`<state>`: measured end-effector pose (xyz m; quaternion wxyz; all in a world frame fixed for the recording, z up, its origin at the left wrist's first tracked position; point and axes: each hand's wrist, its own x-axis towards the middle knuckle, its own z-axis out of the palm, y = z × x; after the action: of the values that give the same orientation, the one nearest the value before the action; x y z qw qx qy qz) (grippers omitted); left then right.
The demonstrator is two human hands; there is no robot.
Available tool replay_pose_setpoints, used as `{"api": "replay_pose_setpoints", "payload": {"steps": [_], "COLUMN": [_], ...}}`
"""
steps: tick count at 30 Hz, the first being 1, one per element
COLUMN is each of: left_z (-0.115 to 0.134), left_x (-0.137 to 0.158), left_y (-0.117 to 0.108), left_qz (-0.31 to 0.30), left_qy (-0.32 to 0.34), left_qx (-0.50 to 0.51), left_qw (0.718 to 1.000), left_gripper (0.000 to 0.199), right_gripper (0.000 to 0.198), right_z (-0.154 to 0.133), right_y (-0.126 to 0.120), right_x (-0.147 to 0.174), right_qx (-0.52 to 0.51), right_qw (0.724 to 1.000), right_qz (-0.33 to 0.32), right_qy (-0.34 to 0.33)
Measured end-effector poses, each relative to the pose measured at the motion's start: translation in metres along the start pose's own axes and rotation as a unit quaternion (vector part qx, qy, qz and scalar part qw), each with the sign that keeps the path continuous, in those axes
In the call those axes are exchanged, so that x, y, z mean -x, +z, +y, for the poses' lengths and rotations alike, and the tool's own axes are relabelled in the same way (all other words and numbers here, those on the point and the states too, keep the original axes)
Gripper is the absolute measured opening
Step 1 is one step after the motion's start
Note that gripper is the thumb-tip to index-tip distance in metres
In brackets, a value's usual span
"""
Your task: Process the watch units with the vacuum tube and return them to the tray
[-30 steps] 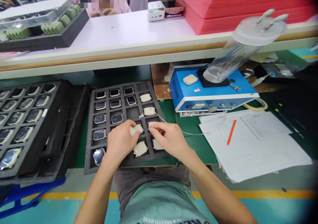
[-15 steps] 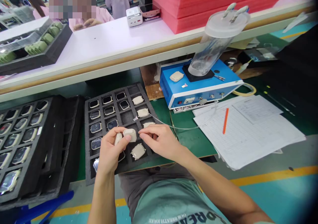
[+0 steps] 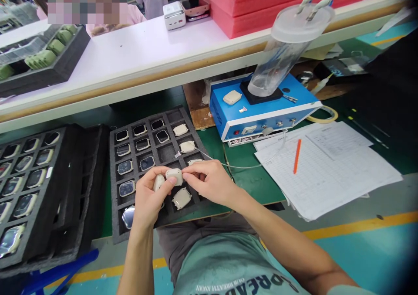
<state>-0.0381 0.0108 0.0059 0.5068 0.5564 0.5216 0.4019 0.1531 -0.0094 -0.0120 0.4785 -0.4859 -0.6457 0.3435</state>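
My left hand (image 3: 148,194) holds a cream watch case (image 3: 174,176) between thumb and fingers, its back facing up. A second cream case (image 3: 159,182) is tucked in the same hand, partly hidden. My right hand (image 3: 212,181) is pinched, its fingertips at the right edge of the held case; whatever lies between them is too small to make out. Both hands are over a dark foam tray (image 3: 115,173) with square pockets. Dark-screened watches (image 3: 125,167) fill its left pockets, and cream cases (image 3: 182,198) lie in pockets at the right.
A blue control box (image 3: 225,112) bears a clear cylinder (image 3: 271,64) and another cream case (image 3: 232,97). A thin tube (image 3: 241,169) runs towards the tray. Papers (image 3: 326,173) with an orange stick (image 3: 297,156) lie right. More watch trays (image 3: 48,199) stand left; a shelf (image 3: 130,55) crosses ahead.
My right fingertips have come from just beside the held case to its edge. My left hand has shifted slightly right with the two cases. The camera view has tilted a little.
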Motion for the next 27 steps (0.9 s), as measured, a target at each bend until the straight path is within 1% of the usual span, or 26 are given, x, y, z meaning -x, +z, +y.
{"api": "replay_pose_setpoints", "payload": {"steps": [3, 6, 7, 9, 12, 14, 19, 22, 25, 27], "left_z": [-0.002, -0.005, -0.006, -0.007, -0.007, -0.007, -0.005, -0.005, -0.007, -0.008], "left_x": [0.001, 0.0, -0.001, -0.002, -0.003, -0.003, 0.0, 0.001, -0.002, -0.005], "left_y": [0.002, 0.003, 0.003, 0.002, 0.001, 0.0, 0.003, 0.006, 0.007, 0.007], "left_qz": [0.016, 0.058, 0.068, 0.071, 0.047, 0.037, 0.03, 0.031, 0.059, 0.073], "left_qy": [0.016, 0.028, 0.025, 0.014, 0.005, 0.006, 0.009, 0.017, 0.022, 0.021], "left_qx": [-0.019, -0.036, -0.036, -0.033, -0.031, -0.028, -0.026, -0.048, -0.079, -0.107], "left_qw": [1.0, 0.997, 0.997, 0.997, 0.998, 0.999, 0.999, 0.998, 0.995, 0.991], "left_gripper": [0.027, 0.027, 0.027, 0.027, 0.027, 0.027, 0.027, 0.027, 0.026, 0.025], "right_gripper": [0.019, 0.016, 0.016, 0.016, 0.017, 0.018, 0.018, 0.016, 0.012, 0.011], "right_z": [0.003, 0.008, 0.009, 0.01, 0.007, 0.004, 0.004, 0.005, 0.007, 0.01], "right_y": [0.007, 0.011, 0.01, 0.007, 0.004, 0.002, 0.004, 0.008, 0.007, 0.0], "right_x": [-0.002, -0.004, -0.004, -0.005, -0.006, -0.007, -0.01, -0.009, -0.009, -0.008], "right_qx": [-0.002, 0.019, 0.018, -0.001, -0.039, -0.058, -0.087, -0.074, -0.013, 0.023], "right_qw": [0.999, 0.993, 0.991, 0.991, 0.996, 0.996, 0.993, 0.992, 0.99, 0.986], "right_qz": [0.031, 0.094, 0.104, 0.09, 0.025, 0.0, -0.021, -0.009, 0.052, 0.08], "right_qy": [0.018, 0.062, 0.078, 0.096, 0.081, 0.07, 0.078, 0.101, 0.128, 0.147]}}
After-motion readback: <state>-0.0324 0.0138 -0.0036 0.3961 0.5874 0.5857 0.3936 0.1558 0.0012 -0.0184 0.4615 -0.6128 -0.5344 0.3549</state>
